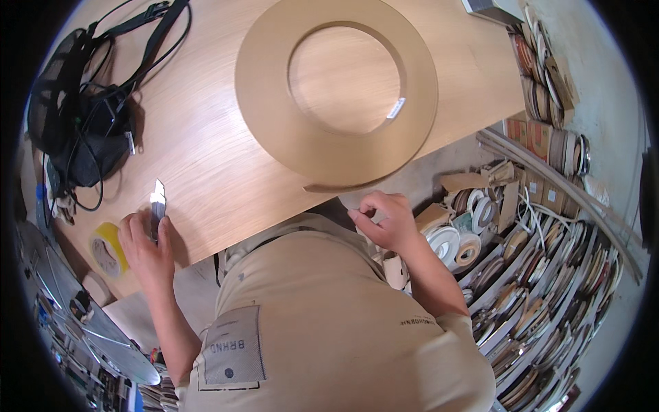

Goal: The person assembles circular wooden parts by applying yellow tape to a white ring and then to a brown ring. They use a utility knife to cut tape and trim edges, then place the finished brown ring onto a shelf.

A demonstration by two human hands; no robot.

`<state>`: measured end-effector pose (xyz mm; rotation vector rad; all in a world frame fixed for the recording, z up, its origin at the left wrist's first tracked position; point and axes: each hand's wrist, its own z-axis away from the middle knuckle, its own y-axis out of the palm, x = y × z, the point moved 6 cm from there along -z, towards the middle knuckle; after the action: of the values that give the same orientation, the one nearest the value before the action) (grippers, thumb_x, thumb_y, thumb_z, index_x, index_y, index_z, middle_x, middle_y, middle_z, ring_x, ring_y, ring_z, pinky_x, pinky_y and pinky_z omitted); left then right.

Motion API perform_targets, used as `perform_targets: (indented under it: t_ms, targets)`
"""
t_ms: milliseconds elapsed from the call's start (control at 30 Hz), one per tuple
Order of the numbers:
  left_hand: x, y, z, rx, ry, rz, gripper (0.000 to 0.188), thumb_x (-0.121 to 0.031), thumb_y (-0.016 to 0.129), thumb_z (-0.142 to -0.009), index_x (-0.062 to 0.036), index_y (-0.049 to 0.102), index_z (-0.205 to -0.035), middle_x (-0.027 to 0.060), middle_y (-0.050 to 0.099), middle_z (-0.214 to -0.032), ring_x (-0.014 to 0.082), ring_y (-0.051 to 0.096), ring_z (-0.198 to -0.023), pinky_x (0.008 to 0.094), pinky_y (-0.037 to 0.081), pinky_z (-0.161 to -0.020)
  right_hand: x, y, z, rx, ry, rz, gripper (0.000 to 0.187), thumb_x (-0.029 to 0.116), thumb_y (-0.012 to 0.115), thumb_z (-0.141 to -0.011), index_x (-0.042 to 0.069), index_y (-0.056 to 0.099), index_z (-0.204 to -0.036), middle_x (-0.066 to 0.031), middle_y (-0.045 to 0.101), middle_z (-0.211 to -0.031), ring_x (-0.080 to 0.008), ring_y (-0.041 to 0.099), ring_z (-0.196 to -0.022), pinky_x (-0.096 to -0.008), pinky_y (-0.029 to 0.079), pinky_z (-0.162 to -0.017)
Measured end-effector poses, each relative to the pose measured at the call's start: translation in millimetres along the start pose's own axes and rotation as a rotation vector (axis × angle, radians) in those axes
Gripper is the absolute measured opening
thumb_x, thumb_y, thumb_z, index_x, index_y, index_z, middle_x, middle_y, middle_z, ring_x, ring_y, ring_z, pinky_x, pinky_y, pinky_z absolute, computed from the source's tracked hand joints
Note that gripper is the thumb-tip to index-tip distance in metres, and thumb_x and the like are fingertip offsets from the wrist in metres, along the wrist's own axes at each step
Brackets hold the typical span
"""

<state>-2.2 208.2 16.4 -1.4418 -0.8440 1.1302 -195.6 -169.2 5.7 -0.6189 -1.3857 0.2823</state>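
Knife (158, 214) in hand (147, 250), rolls (484, 211) in carton (509, 204)

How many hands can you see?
2. The left hand holds a cutter knife. The right hand, loosely curled, is just below the big tan roll in the picture. No others show.

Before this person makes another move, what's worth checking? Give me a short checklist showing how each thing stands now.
1. Knife held: ok, in the left hand.
2. Blade pointing away from the body: ok, though exposed.
3. Right hand empty: cannot tell, fingers curled.
4. Brown coil lying on the table: ok.
5. Yellow tape roll well clear of the left hand: not ok, right beside it.
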Motion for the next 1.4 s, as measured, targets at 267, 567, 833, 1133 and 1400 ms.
perform_targets:
  t_ms: [267,567,833,1133,1400]
  targets:
    - [0,-4,-7,0.106,-0.224,0.133,0.025,-0.016,0.081,-0.088,-0.0004,0.062,-0.091,0.0121,0.066,-0.075,0.0287,0.063,-0.065,0.0396,0.05,-0.063,38,-23,-32,-0.061,-0.215,0.104,0.022,-0.001,0.082,-0.077,0.007,0.061,-0.077,-0.0081,0.065,-0.067,-0.0211,0.066,-0.056,-0.0308,0.051,-0.054]
    - [-169,-20,-37,0.279,-0.072,1.065,0.015,-0.009,0.083,-0.086,-0.0022,0.07,-0.087,-0.0017,0.063,-0.069,0.0027,0.052,-0.062,0.0217,0.043,-0.056,94,15,-74,0.192,-0.171,-0.415,0.045,0.017,0.077,-0.091,0.003,0.058,-0.129,-0.01,0.07,-0.108,-0.0163,0.071,-0.087,-0.0311,0.057,-0.077]
    - [-299,-7,-45,0.538,-0.013,1.576,0.01,-0.004,0.076,-0.093,0.0003,0.068,-0.09,-0.0037,0.059,-0.069,0.003,0.049,-0.059,0.0195,0.037,-0.054,48,-48,-44,0.384,0.212,-0.91,0.032,0.026,0.054,-0.11,0.0,0.052,-0.128,-0.0085,0.069,-0.102,-0.0117,0.067,-0.079,-0.0266,0.057,-0.065]
    - [-377,7,-18,0.394,0.273,1.294,0.03,-0.017,0.063,-0.105,0.0033,0.065,-0.082,0.0022,0.053,-0.082,0.0093,0.048,-0.071,0.0271,0.041,-0.065,-12,-91,-8,0.186,0.194,-0.964,0.025,0.025,0.05,-0.111,0.001,0.055,-0.114,0.0015,0.05,-0.07,-0.0055,0.045,-0.055,-0.0222,0.038,-0.05]
    - [-394,26,-14,0.39,0.03,1.284,0.024,-0.018,0.062,-0.106,-0.0002,0.06,-0.091,-0.0006,0.057,-0.081,0.0069,0.049,-0.075,0.0252,0.042,-0.067,-47,-109,-5,0.054,0.269,-0.864,0.027,0.027,0.059,-0.108,0.001,0.057,-0.102,0.0018,0.053,-0.068,-0.0047,0.045,-0.06,-0.026,0.038,-0.054]
